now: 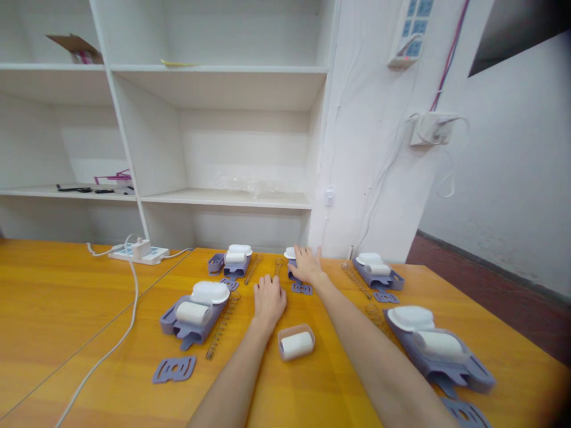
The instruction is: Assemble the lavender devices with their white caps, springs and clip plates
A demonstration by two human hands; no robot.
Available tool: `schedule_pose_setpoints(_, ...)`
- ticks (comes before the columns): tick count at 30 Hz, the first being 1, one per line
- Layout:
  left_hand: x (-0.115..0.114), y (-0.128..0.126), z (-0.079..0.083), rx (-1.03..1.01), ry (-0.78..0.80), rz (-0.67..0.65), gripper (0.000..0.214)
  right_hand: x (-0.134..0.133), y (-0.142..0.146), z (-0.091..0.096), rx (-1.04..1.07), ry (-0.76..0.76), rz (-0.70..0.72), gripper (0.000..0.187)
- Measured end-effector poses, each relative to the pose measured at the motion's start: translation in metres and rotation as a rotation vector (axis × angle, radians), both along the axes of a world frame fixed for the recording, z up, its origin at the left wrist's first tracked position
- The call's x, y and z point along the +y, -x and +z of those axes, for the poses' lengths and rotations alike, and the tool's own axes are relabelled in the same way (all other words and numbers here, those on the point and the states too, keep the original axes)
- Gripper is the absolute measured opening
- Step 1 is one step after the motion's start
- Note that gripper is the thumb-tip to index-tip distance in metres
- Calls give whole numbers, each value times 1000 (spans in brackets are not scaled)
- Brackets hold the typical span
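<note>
Partly under the spread right hand (307, 266), purple holder (292, 270), left hand (270, 298) nearby, its grip unclear

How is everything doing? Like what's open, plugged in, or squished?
Right grip: fingers spread, over the far middle purple holder
Left grip: fingers bent, at the tabletop
Small tan box: open on top, white roll inside
Table power strip: plug in it
Cardboard box: flap raised
Clear plastic: crumpled
Front-left purple piece: lying flat
</note>
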State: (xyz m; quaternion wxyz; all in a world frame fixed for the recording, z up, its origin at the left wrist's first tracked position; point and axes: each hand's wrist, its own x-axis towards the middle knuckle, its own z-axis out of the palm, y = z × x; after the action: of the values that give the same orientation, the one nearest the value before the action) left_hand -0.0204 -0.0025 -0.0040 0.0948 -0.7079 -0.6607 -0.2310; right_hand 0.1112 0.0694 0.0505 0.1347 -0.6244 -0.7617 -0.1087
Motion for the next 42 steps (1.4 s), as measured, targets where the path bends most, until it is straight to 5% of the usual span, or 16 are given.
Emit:
schedule_pose_setpoints(8,-4,-1,4,-1,37,13,19,-9,4,2,56,-18,-72,34)
schedule_pose_setpoints(15,-4,-1,4,-7,33,7,20,-46,-4,-5,104,-59,-90,41)
schedule_pose_setpoints(24,0,-3,3,4,50,61,24,-125,-62,-40,282,-24,-28,44)
schedule_pose_setpoints(31,-1,-4,4,-7,76,58,22,-144,-60,-43,185,2,-16,44)
schedule_pose_setpoints(37,-3,-5,6,-30,44,62,23,-162,-71,-41,40,5,-147,45)
schedule_pose_setpoints(42,-5,-8,10,-17,-37,2,31,-160,-74,-35,18,-90,-179,39)
